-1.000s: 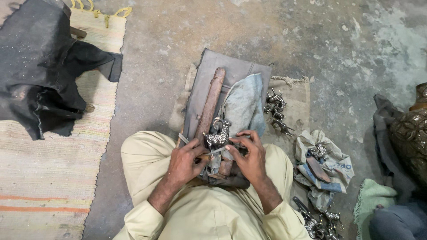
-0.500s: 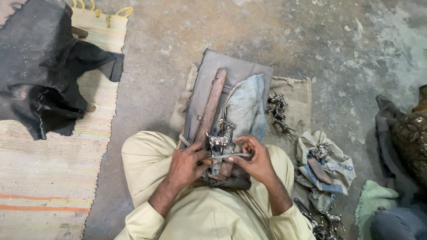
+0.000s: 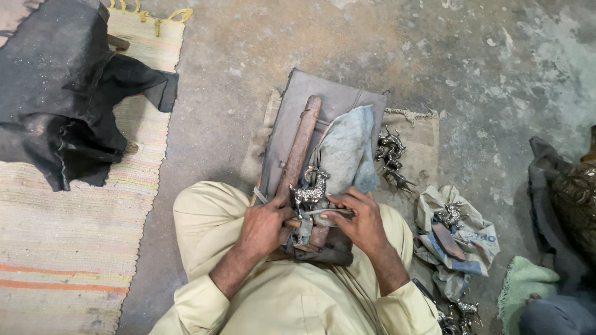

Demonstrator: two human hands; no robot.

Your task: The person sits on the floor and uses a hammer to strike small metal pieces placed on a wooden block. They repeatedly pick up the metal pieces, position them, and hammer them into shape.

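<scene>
Hands grip: left hand (image 3: 264, 226) clenched on metal figurine (image 3: 310, 191), right hand (image 3: 362, 220) grasping file (image 3: 329, 212) over board's (image 3: 329, 99) edge

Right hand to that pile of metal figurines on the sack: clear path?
Probably yes. The figurines lie uncovered just beyond the right hand, nothing between, though that hand now grips a thin tool.

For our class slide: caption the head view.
Both hands work a small metal animal figurine over a wooden block.

The left hand (image 3: 264, 226) hides part of the metal figurine (image 3: 310, 192). The dark brass vessel (image 3: 574, 198) is cut off at the right edge. Small figurines (image 3: 459, 310) at the bottom edge are too small to make out.
</scene>
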